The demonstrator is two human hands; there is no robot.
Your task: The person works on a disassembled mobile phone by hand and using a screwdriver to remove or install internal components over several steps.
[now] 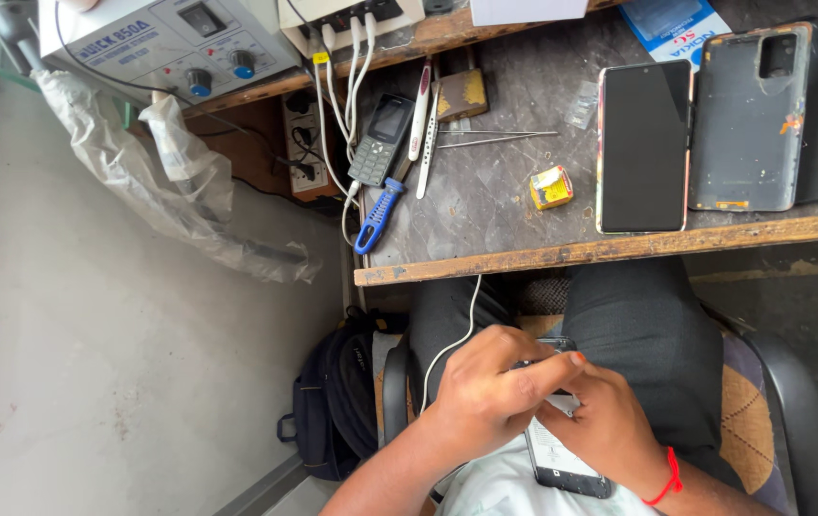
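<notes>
Both hands (pixel 543 401) pinching a smartphone (pixel 562 459) over the lap, grip seemingly pressed together, small yellow box (pixel 550 187) on workbench (pixel 524 253)

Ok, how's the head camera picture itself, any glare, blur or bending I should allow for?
Head view: soft, even daylight, no hard shadows; faint sheen on the big dark phone on the bench, no washout. Both hands, left hand and right hand, around the held phone, slightly soft. Bench edge tilted, wide-angle stretch at the corners.
</notes>
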